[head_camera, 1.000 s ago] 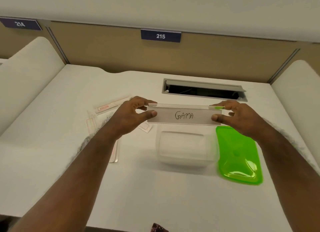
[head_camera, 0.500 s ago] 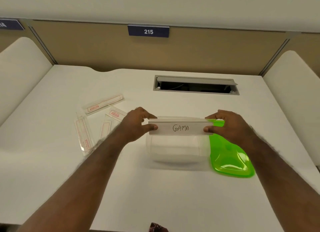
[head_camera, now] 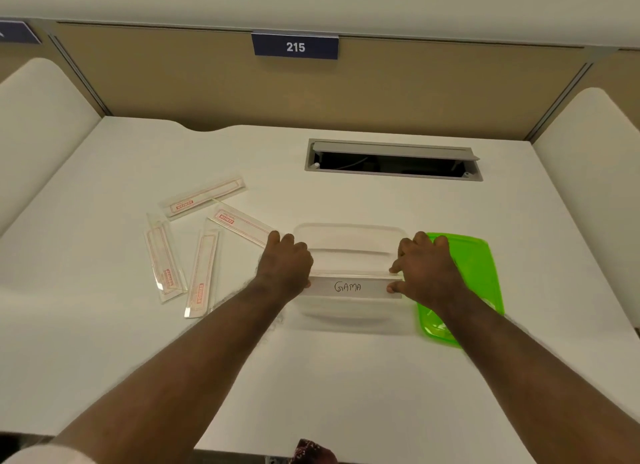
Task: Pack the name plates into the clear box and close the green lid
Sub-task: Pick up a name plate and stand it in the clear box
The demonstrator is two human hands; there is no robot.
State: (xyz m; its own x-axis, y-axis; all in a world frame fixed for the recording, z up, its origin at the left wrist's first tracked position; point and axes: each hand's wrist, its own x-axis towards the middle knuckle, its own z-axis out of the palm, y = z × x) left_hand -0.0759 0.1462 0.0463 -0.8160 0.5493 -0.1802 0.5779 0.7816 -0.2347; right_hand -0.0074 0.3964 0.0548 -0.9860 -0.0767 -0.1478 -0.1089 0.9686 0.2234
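Hands: left hand and right hand pinch GAMA name plate ends over clear box; keep it level, lower inside lengthwise.

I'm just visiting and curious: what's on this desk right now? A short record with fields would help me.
held item: name plate marked GAMA
left hand: grips the plate's left end
right hand: grips its right end
clear box: open, under the plate
green lid: off, lying right of the box
loose name plates: four, left of the box
desk: white
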